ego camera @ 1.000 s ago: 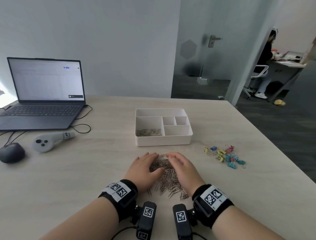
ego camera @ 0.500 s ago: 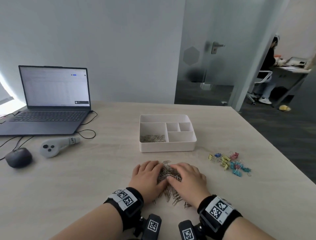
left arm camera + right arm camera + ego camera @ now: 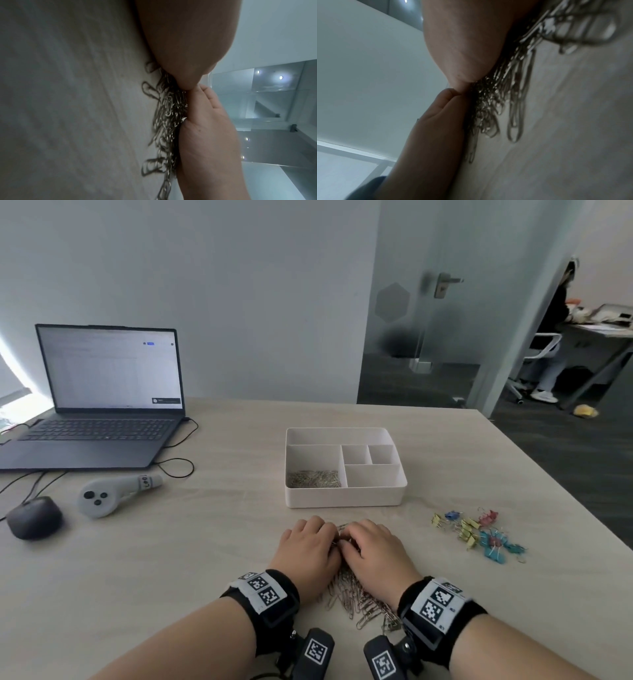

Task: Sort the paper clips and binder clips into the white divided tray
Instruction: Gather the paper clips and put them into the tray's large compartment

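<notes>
Change: hands that lay apart over the heap a second ago have drawn together; the left hand and right hand now meet at the thumbs, with the paper clips squeezed between them.
Meaning: judged as a two-handed scoop under way, a bunch being gathered for the tray; nothing has left the bench yet.
Left fingers: curled inward against the heap, the thumb touching the other hand.
Right fingers: curled the same way, closing on the clips from the opposite side; the fingertips are hidden under the knuckles.
Paper clips: thin silver wire loops, tangled and shiny, lying near the front edge of the bench; a loose tail trails toward the wrists, outside the scoop.
Tray: white plastic, rounded corners, smooth walls, at mid-bench just beyond the hands; its large front-left compartment already holds a thin layer of silver clips, the other compartments look bare.
Binder clips: small folded metal bodies in yellow, blue, pink and teal with wire handles, scattered toward the right edge, untouched.
Surface: pale wood-grain, matte.
Risk: slippery interlocked wire may spill strands when lifted.
</notes>
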### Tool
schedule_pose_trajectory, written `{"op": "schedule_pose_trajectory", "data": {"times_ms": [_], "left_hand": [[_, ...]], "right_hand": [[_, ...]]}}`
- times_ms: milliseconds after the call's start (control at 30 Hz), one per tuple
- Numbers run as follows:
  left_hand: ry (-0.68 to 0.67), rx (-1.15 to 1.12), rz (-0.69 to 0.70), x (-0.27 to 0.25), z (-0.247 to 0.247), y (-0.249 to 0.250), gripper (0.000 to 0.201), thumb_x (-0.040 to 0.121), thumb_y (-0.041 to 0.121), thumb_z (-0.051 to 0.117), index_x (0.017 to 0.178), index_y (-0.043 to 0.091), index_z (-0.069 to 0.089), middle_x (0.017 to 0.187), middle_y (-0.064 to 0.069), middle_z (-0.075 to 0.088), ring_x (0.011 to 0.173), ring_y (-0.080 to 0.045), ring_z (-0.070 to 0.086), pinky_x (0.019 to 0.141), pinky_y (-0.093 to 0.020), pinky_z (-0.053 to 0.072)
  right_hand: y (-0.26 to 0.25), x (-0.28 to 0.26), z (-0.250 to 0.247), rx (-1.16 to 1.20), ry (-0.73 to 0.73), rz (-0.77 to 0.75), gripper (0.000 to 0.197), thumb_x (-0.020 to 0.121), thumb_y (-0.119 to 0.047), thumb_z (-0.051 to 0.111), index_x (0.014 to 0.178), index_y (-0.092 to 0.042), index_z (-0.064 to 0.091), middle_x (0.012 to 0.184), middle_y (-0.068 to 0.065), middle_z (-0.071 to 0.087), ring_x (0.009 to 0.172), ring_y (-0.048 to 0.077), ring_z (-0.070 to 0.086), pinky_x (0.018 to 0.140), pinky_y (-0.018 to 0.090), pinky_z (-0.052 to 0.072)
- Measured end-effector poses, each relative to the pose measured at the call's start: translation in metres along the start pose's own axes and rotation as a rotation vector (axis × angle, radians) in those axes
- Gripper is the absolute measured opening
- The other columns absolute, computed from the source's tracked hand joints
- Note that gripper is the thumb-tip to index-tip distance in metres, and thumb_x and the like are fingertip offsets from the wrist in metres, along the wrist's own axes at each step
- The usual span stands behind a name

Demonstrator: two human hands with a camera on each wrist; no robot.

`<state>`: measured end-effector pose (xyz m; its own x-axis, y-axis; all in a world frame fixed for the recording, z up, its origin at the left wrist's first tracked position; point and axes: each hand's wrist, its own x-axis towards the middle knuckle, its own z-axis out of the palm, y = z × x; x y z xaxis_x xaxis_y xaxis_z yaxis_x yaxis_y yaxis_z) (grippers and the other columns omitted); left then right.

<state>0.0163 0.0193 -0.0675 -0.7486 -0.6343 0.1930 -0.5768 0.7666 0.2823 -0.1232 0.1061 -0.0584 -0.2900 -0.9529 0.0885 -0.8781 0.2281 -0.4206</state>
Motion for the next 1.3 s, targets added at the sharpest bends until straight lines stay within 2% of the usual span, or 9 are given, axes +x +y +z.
{"op": "schedule_pose_trajectory", "data": {"times_ms": [133, 300, 467, 633, 833, 900, 1033, 1167, 1300], "left_hand": [[-0.031, 0.015, 0.07, 0.01, 0.002, -0.006, 0.032, 0.085, 0.044, 0.027, 0.096, 0.024, 0.049, 0.096, 0.003, 0.053, 0.089, -0.023, 0.051, 0.076, -0.037, 0.039], [-0.041, 0.023, 0.107, 0.018, 0.002, -0.009, 0.026, 0.083, 0.043, 0.027, 0.085, 0.024, 0.045, 0.088, 0.002, 0.058, 0.084, -0.024, 0.053, 0.07, -0.036, 0.037], [-0.035, 0.019, 0.106, 0.022, 0.002, -0.009, 0.03, 0.082, 0.043, 0.027, 0.083, 0.022, 0.048, 0.086, 0.001, 0.061, 0.082, -0.026, 0.054, 0.068, -0.036, 0.04], [-0.033, -0.007, 0.096, 0.021, -0.001, -0.009, 0.033, 0.082, 0.046, 0.028, 0.08, 0.021, 0.049, 0.083, 0.0, 0.062, 0.081, -0.026, 0.055, 0.069, -0.038, 0.046], [-0.065, -0.17, 0.038, 0.017, -0.011, -0.009, 0.033, 0.085, 0.046, 0.038, 0.094, 0.025, 0.062, 0.091, 0.005, 0.06, 0.092, -0.019, 0.057, 0.08, -0.036, 0.048], [-0.06, -0.219, 0.026, 0.012, -0.018, -0.01, 0.041, 0.081, 0.05, 0.038, 0.103, 0.028, 0.065, 0.098, 0.007, 0.061, 0.099, -0.017, 0.057, 0.086, -0.036, 0.049], [-0.103, 0.005, 0.012, 0.004, -0.037, -0.006, 0.058, 0.078, 0.06, 0.043, 0.129, 0.034, 0.056, 0.129, 0.009, 0.053, 0.123, -0.017, 0.047, 0.1, -0.04, 0.043], [-0.243, 0.112, -0.072, -0.002, -0.048, -0.003, 0.087, 0.067, 0.078, 0.045, 0.144, 0.038, 0.037, 0.144, 0.009, 0.039, 0.135, -0.019, 0.033, 0.102, -0.046, 0.044], [-0.409, 0.161, -0.097, -0.002, -0.053, 0.002, 0.089, 0.058, 0.08, 0.052, 0.139, 0.047, 0.036, 0.133, 0.003, 0.039, 0.126, -0.023, 0.037, 0.097, -0.043, 0.047]], "right_hand": [[0.002, 0.007, -0.002, 0.004, -0.004, -0.054, 0.027, 0.097, -0.045, 0.038, 0.09, -0.025, 0.055, 0.09, -0.009, 0.057, 0.088, 0.018, 0.054, 0.079, 0.04, 0.046], [0.001, 0.013, -0.003, -0.027, 0.006, -0.079, 0.029, 0.099, -0.038, 0.039, 0.076, -0.021, 0.047, 0.079, -0.005, 0.056, 0.08, 0.021, 0.053, 0.07, 0.041, 0.044], [0.001, 0.015, -0.005, -0.057, 0.022, -0.073, 0.035, 0.1, -0.04, 0.039, 0.073, -0.022, 0.051, 0.076, -0.003, 0.062, 0.074, 0.021, 0.056, 0.064, 0.038, 0.043], [0.001, 0.013, -0.009, 0.049, 0.019, -0.055, 0.035, 0.101, -0.041, 0.042, 0.074, -0.021, 0.054, 0.075, -0.006, 0.059, 0.075, 0.017, 0.055, 0.068, 0.038, 0.046], [-0.004, 0.002, -0.027, 0.107, 0.057, 0.022, 0.029, 0.095, -0.052, 0.047, 0.095, -0.028, 0.063, 0.1, -0.01, 0.057, 0.09, 0.011, 0.056, 0.082, 0.035, 0.049], [-0.004, -0.002, -0.038, 0.039, -0.037, 0.101, 0.045, 0.088, -0.069, 0.043, 0.111, -0.034, 0.06, 0.116, -0.011, 0.052, 0.101, 0.013, 0.058, 0.084, 0.033, 0.049], [0.0, -0.01, -0.052, -0.161, -0.216, 0.17, 0.092, 0.065, -0.096, 0.035, 0.139, -0.041, 0.041, 0.138, -0.004, 0.039, 0.118, 0.018, 0.056, 0.091, 0.037, 0.049], [-0.002, -0.017, -0.056, -0.24, -0.351, 0.158, 0.11, 0.051, -0.098, 0.048, 0.147, -0.048, 0.026, 0.14, -0.002, 0.034, 0.117, 0.02, 0.057, 0.092, 0.038, 0.051], [-0.006, -0.016, -0.052, -0.229, -0.39, 0.125, 0.109, 0.051, -0.09, 0.06, 0.146, -0.047, 0.027, 0.134, 0.0, 0.035, 0.11, 0.023, 0.059, 0.092, 0.038, 0.053]]}}
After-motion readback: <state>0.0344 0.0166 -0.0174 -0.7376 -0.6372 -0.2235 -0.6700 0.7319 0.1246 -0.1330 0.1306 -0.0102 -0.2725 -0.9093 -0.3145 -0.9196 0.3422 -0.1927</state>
